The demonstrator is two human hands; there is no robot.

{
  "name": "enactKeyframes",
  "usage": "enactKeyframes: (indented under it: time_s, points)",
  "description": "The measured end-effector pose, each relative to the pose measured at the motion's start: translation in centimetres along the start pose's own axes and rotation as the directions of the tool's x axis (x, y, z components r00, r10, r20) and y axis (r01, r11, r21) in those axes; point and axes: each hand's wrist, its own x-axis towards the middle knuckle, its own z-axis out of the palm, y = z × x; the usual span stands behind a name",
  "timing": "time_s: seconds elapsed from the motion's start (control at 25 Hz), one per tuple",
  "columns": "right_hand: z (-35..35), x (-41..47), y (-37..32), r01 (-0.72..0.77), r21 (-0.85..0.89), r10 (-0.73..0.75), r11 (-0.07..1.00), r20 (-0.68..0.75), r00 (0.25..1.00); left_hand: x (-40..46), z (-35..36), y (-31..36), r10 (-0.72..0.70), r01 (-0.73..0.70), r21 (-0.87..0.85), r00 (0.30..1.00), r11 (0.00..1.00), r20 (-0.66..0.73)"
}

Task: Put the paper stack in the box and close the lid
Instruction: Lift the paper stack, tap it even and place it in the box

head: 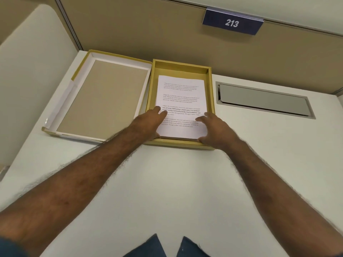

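A white paper stack (182,93) with printed text lies inside the open yellow box (211,89) at the back of the desk. Its near end seems slightly raised above the box's front wall. My left hand (149,123) rests fingers-down on the stack's near left corner, thumb under its edge. At the near right corner my right hand (216,131) grips the stack, fingers on top and thumb at the front edge. The box's lid (104,95) lies upside down, flat on the desk, touching the box's left side.
A white desk (167,182) carries everything. A grey cable hatch (263,99) is set into the desk right of the box. A beige partition with a blue "213" sign (232,22) stands directly behind. A cream panel edges the left side.
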Motion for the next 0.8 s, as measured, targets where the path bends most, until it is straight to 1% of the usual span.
enactKeyframes:
  time_s: [0.12, 0.28, 0.36, 0.8]
  points:
    - [-0.2, 0.3, -0.1, 0.046, -0.097, -0.046, 0.994, 0.003, 0.999, 0.6, 0.2, 0.4, 0.039, -0.039, 0.13, 0.999, 0.991, 0.005]
    - [0.0, 0.6, -0.5, 0.105, -0.188, -0.108, 0.977, -0.006, 0.994, 1.0, 0.3, 0.6, 0.066, -0.068, 0.196, 0.998, 0.978, 0.021]
    - [0.3, 0.7, -0.5, 0.121, -0.205, -0.127, 0.971, -0.02, 0.992, 1.2, 0.5, 0.6, 0.082, -0.083, 0.228, 0.997, 0.97, 0.014]
    - [0.5, 0.5, -0.3, 0.128, -0.209, -0.142, 0.969, -0.055, 0.988, 1.1, 0.5, -0.1, 0.13, -0.127, 0.248, 0.992, 0.96, 0.004]
